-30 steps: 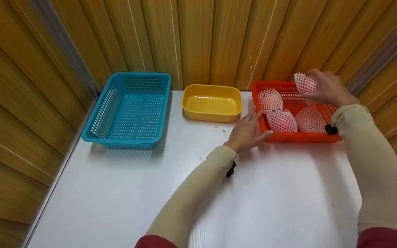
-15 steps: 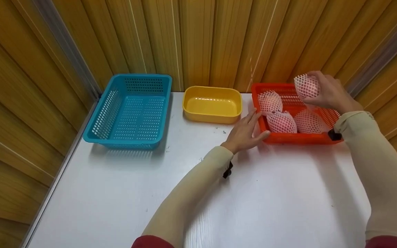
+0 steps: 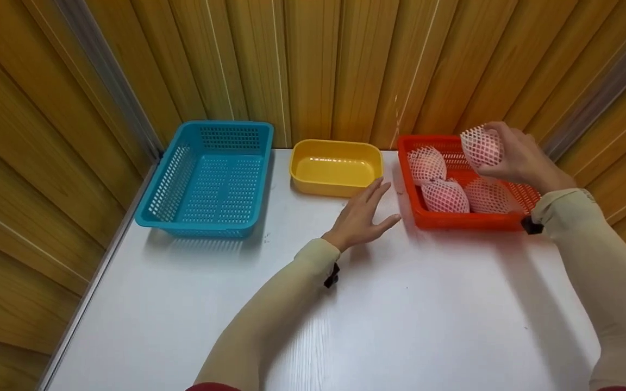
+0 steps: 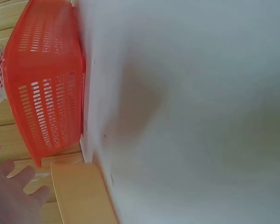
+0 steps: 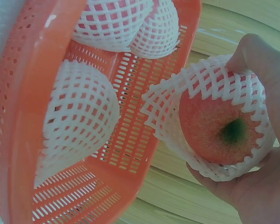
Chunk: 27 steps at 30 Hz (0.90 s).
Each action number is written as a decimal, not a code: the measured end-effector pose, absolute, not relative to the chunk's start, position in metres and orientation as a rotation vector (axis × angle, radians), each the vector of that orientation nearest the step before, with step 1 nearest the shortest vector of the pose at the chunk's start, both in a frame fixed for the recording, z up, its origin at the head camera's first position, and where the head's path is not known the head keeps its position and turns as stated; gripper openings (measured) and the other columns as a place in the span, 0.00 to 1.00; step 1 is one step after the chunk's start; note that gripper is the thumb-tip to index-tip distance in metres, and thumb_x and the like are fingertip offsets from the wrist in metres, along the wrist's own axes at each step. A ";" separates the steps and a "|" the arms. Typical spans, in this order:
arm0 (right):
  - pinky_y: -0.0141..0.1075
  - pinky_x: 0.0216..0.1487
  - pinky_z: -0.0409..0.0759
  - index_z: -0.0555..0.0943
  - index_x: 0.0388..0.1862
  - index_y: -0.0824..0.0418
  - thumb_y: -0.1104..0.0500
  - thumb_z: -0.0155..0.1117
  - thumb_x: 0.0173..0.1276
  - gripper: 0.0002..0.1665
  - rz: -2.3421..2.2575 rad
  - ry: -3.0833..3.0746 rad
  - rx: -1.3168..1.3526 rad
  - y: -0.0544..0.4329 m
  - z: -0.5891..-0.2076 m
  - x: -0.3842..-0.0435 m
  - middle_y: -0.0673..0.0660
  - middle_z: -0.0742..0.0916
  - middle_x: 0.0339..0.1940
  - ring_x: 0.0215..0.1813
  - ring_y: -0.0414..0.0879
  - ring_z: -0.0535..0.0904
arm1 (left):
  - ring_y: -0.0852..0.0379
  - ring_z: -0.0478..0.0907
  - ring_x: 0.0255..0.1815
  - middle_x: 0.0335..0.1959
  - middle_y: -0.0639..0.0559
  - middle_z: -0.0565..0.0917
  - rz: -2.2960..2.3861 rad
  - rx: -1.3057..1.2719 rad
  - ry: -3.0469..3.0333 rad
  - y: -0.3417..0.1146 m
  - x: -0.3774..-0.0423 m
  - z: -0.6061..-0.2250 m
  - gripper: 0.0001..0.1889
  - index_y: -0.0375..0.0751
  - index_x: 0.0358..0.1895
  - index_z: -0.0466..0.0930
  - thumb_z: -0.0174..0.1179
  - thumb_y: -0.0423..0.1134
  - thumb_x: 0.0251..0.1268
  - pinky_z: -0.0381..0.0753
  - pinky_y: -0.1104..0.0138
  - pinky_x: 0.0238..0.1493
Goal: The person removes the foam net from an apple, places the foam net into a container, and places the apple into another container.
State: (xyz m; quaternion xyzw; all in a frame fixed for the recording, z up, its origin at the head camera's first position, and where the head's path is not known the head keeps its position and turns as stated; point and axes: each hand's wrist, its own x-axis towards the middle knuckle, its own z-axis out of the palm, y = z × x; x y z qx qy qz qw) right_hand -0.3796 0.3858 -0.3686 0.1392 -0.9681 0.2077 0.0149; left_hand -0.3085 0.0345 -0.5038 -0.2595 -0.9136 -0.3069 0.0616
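Note:
My right hand point(image 3: 522, 157) grips a red apple point(image 5: 214, 126) in a white foam net, above the back right of the red basket point(image 3: 470, 221). Thumb and fingers wrap round the net, and the apple's green stem hollow faces the right wrist camera. Inside the basket lie several more netted apples: two at the left side, one of them this front apple point(image 3: 445, 196), and a paler-looking one point(image 5: 81, 112) at the front right. My left hand point(image 3: 359, 217) holds nothing; its fingers are spread in the gap between the basket and the yellow box point(image 3: 335, 189), fingertips overlapping the box's right corner.
A blue slotted basket point(image 3: 204, 228) stands at the back left with nothing in it. All the containers stand on a white table point(image 3: 400, 326) against wood-panelled walls point(image 3: 313, 70), which close it in behind and at both sides.
My left hand has left the red basket's left rim and moved left towards the yellow box. The right hand still holds the netted apple over the basket, nearly in place.

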 end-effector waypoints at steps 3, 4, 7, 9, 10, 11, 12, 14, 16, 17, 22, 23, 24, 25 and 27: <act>0.80 0.60 0.60 0.53 0.82 0.52 0.48 0.79 0.60 0.60 0.654 -3.020 0.427 0.385 -0.370 -0.376 0.77 0.66 0.73 0.69 0.79 0.58 | 0.52 0.54 0.82 0.85 0.54 0.51 -0.949 -0.772 -2.756 0.021 -0.306 -0.506 0.43 0.57 0.83 0.53 0.54 0.68 0.70 0.56 0.52 0.79; 0.80 0.59 0.60 0.52 0.82 0.52 0.49 0.79 0.60 0.60 0.652 -3.019 0.431 0.385 -0.371 -0.375 0.77 0.66 0.72 0.68 0.79 0.59 | 0.51 0.54 0.82 0.85 0.54 0.51 -0.954 -0.768 -2.752 0.017 -0.305 -0.507 0.43 0.56 0.83 0.53 0.54 0.68 0.70 0.56 0.52 0.79; 0.79 0.58 0.62 0.53 0.82 0.54 0.51 0.79 0.60 0.59 0.650 -2.999 0.468 0.384 -0.374 -0.371 0.78 0.68 0.69 0.66 0.78 0.62 | 0.50 0.55 0.82 0.84 0.53 0.52 -0.971 -0.748 -2.739 0.004 -0.301 -0.508 0.43 0.54 0.82 0.55 0.55 0.67 0.70 0.56 0.51 0.79; 0.77 0.57 0.65 0.55 0.81 0.55 0.54 0.79 0.59 0.58 0.647 -2.981 0.491 0.383 -0.376 -0.369 0.77 0.70 0.67 0.64 0.75 0.64 | 0.50 0.54 0.82 0.85 0.53 0.51 -0.972 -0.731 -2.738 -0.003 -0.298 -0.509 0.43 0.53 0.82 0.56 0.55 0.67 0.70 0.56 0.50 0.79; 0.77 0.58 0.65 0.55 0.80 0.56 0.55 0.79 0.58 0.57 0.652 -2.976 0.503 0.382 -0.377 -0.368 0.76 0.70 0.67 0.64 0.74 0.65 | 0.50 0.54 0.82 0.85 0.53 0.51 -0.971 -0.718 -2.742 -0.007 -0.297 -0.509 0.43 0.53 0.82 0.56 0.55 0.68 0.70 0.56 0.51 0.79; 0.77 0.59 0.65 0.55 0.80 0.57 0.55 0.79 0.58 0.57 0.657 -2.973 0.513 0.382 -0.378 -0.367 0.76 0.70 0.68 0.64 0.74 0.65 | 0.51 0.54 0.82 0.85 0.53 0.51 -0.968 -0.709 -2.743 -0.011 -0.295 -0.509 0.43 0.53 0.82 0.55 0.55 0.68 0.70 0.55 0.51 0.79; 0.77 0.59 0.65 0.55 0.80 0.57 0.55 0.79 0.59 0.57 0.662 -2.974 0.519 0.381 -0.378 -0.366 0.76 0.70 0.68 0.65 0.73 0.65 | 0.51 0.54 0.82 0.85 0.53 0.51 -0.962 -0.699 -2.744 -0.014 -0.294 -0.510 0.44 0.53 0.82 0.55 0.55 0.68 0.70 0.55 0.52 0.79; 0.76 0.60 0.65 0.56 0.79 0.58 0.55 0.78 0.59 0.56 0.666 -2.974 0.524 0.380 -0.378 -0.365 0.75 0.70 0.68 0.65 0.73 0.66 | 0.51 0.53 0.82 0.85 0.52 0.51 -0.943 -0.679 -2.748 -0.021 -0.292 -0.511 0.44 0.52 0.82 0.54 0.56 0.67 0.71 0.55 0.53 0.80; 0.76 0.61 0.64 0.56 0.79 0.58 0.55 0.78 0.59 0.56 0.667 -2.974 0.535 0.378 -0.377 -0.362 0.75 0.70 0.69 0.65 0.73 0.66 | 0.52 0.53 0.82 0.85 0.51 0.51 -0.929 -0.664 -2.747 -0.027 -0.290 -0.511 0.44 0.52 0.83 0.53 0.56 0.65 0.71 0.54 0.54 0.80; 0.77 0.62 0.64 0.56 0.79 0.58 0.55 0.79 0.59 0.56 0.668 -2.974 0.538 0.378 -0.377 -0.361 0.75 0.70 0.69 0.65 0.73 0.66 | 0.52 0.53 0.82 0.85 0.51 0.51 -0.927 -0.662 -2.741 -0.030 -0.290 -0.511 0.43 0.51 0.83 0.53 0.57 0.64 0.71 0.54 0.54 0.80; 0.77 0.62 0.63 0.56 0.79 0.58 0.55 0.79 0.58 0.56 0.665 -2.980 0.556 0.373 -0.378 -0.355 0.74 0.71 0.69 0.65 0.74 0.66 | 0.51 0.53 0.82 0.83 0.47 0.54 -0.949 -0.672 -2.700 -0.043 -0.285 -0.513 0.44 0.47 0.81 0.55 0.61 0.59 0.68 0.56 0.52 0.79; 0.77 0.62 0.63 0.56 0.79 0.58 0.55 0.79 0.58 0.56 0.663 -2.983 0.558 0.372 -0.379 -0.354 0.74 0.70 0.70 0.65 0.74 0.65 | 0.51 0.54 0.82 0.83 0.46 0.55 -0.961 -0.676 -2.689 -0.045 -0.284 -0.513 0.44 0.46 0.81 0.56 0.62 0.58 0.67 0.56 0.52 0.79; 0.77 0.62 0.62 0.57 0.79 0.58 0.55 0.79 0.58 0.56 0.661 -2.986 0.562 0.371 -0.379 -0.352 0.74 0.70 0.70 0.66 0.74 0.65 | 0.50 0.54 0.82 0.83 0.45 0.56 -0.966 -0.676 -2.682 -0.048 -0.283 -0.514 0.44 0.45 0.81 0.56 0.62 0.58 0.67 0.56 0.51 0.79; 0.78 0.63 0.62 0.57 0.79 0.58 0.55 0.79 0.58 0.56 0.660 -2.988 0.565 0.369 -0.380 -0.351 0.73 0.70 0.70 0.66 0.74 0.64 | 0.50 0.54 0.82 0.82 0.45 0.56 -0.973 -0.673 -2.680 -0.051 -0.281 -0.515 0.44 0.46 0.81 0.56 0.63 0.57 0.66 0.57 0.51 0.79; 0.78 0.63 0.61 0.57 0.79 0.57 0.56 0.80 0.57 0.57 0.662 -2.990 0.572 0.367 -0.381 -0.348 0.73 0.70 0.72 0.67 0.74 0.63 | 0.49 0.55 0.81 0.82 0.44 0.57 -0.995 -0.664 -2.668 -0.057 -0.279 -0.517 0.44 0.45 0.80 0.57 0.64 0.56 0.66 0.57 0.50 0.79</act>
